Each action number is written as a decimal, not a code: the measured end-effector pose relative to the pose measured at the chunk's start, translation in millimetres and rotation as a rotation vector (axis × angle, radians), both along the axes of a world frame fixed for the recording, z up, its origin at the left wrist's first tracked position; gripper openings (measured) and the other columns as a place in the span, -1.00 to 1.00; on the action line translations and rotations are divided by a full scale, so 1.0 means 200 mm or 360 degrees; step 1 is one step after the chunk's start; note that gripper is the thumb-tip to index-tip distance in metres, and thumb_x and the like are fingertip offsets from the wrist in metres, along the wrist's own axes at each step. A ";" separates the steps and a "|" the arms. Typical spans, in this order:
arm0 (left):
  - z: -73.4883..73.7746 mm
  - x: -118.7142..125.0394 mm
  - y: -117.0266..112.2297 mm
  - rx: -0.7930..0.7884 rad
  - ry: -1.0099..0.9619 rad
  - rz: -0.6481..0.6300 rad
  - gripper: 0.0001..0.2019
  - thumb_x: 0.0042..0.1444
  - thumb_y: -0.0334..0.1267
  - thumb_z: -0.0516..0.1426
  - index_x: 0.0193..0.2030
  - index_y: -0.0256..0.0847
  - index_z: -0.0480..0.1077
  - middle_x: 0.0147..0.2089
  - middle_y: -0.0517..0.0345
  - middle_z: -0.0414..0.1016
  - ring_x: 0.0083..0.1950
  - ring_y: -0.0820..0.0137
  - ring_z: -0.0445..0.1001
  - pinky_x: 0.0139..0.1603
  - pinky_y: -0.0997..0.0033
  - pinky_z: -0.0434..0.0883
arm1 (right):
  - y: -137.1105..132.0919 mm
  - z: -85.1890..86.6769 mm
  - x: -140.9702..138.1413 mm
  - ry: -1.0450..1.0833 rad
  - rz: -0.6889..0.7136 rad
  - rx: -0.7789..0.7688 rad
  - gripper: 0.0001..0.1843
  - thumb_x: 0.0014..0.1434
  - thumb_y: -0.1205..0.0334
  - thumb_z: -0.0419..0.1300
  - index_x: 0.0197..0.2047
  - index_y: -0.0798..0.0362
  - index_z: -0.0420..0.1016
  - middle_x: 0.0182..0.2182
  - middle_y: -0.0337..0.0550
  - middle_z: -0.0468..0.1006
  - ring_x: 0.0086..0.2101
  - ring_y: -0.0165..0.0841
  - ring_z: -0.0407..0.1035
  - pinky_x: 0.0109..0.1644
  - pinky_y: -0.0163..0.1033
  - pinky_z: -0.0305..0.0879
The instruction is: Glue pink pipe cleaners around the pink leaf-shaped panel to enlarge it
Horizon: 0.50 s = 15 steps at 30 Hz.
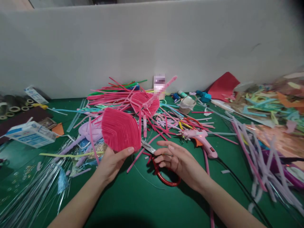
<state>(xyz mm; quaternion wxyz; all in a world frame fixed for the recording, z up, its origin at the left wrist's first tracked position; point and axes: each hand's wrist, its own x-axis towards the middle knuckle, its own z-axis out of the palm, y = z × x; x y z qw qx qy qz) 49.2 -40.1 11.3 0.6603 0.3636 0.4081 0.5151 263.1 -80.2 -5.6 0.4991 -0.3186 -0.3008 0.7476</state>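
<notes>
My left hand (116, 161) is closed on a pink petal-shaped panel (121, 129) made of fuzzy pipe cleaners laid in rows, thumb on its front lower edge. My right hand (175, 158) hovers to the right of it with loosely curled fingers, held apart. Below and behind those fingers lie red-handled scissors (167, 182), partly hidden by the hand; I cannot tell if they touch. Behind the panel rests a second pink fuzzy piece (150, 104) with a wrapped stem. A pink glue gun (199, 139) lies to the right of my right hand.
Loose pink pipe cleaners (106, 98) are heaped at the back. Silvery wire stems (35, 193) and a blue-white box (33, 134) are on the left. Lilac strips (266, 164) and coloured scraps (258, 103) fill the right. A white wall (142, 44) stands behind the green table (133, 205).
</notes>
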 end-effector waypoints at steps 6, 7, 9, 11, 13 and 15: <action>-0.03 0.02 -0.02 -0.0039 0.0159 -0.0215 -0.66 -0.13 -0.34 0.38 -0.16 -0.16 0.50 -0.21 0.19 0.58 -0.18 0.35 0.52 -0.06 0.35 0.45 | -0.02 -0.01 -0.03 -0.0501 -0.0335 0.0360 -0.85 0.14 0.16 0.30 -0.20 -0.01 0.54 -0.41 -0.26 0.54 -0.41 -0.49 0.43 -0.28 -0.38 0.36; -0.03 0.03 -0.02 -0.0036 0.0197 -0.0259 -0.68 -0.10 -0.32 0.37 -0.16 -0.17 0.50 -0.21 0.18 0.58 -0.18 0.34 0.52 -0.06 0.32 0.44 | -0.02 -0.01 -0.03 -0.0628 -0.0431 0.0468 -0.84 0.14 0.18 0.30 -0.18 -0.03 0.54 -0.42 -0.28 0.51 -0.42 -0.51 0.40 -0.30 -0.39 0.34; -0.04 0.04 -0.03 -0.0027 0.0256 -0.0343 -0.72 -0.04 -0.29 0.34 -0.15 -0.19 0.49 -0.20 0.13 0.58 -0.17 0.29 0.52 -0.04 0.26 0.43 | -0.03 -0.01 -0.05 -0.0838 -0.0564 0.0641 -0.78 0.16 0.21 0.27 -0.09 -0.05 0.52 -0.44 -0.31 0.44 -0.45 -0.53 0.32 -0.36 -0.41 0.28; -0.05 0.05 -0.04 -0.0003 0.0307 -0.0404 -0.75 -0.02 -0.27 0.33 -0.17 -0.22 0.50 -0.19 0.08 0.59 -0.15 0.26 0.52 -0.03 0.21 0.42 | -0.03 0.00 -0.06 -0.0944 -0.0554 0.0714 -0.71 0.18 0.21 0.24 -0.01 -0.04 0.49 -0.48 -0.34 0.38 -0.49 -0.53 0.26 -0.41 -0.41 0.23; -0.05 0.06 -0.04 0.0018 0.0365 -0.0441 -0.74 -0.02 -0.27 0.33 -0.16 -0.22 0.51 -0.16 0.06 0.59 -0.12 0.23 0.52 -0.01 0.20 0.41 | -0.03 0.00 -0.07 -0.0983 -0.0474 0.0689 -0.65 0.19 0.19 0.22 0.06 0.00 0.45 -0.52 -0.35 0.33 -0.52 -0.53 0.22 -0.45 -0.40 0.20; -0.05 0.07 -0.05 0.0033 0.0427 -0.0454 -0.67 -0.04 -0.27 0.34 -0.10 -0.21 0.50 -0.10 0.04 0.59 -0.08 0.21 0.51 0.01 0.19 0.41 | -0.02 0.01 -0.07 -0.0981 -0.0434 0.0639 -0.62 0.18 0.16 0.22 0.07 0.05 0.44 -0.54 -0.35 0.32 -0.52 -0.52 0.20 -0.47 -0.39 0.18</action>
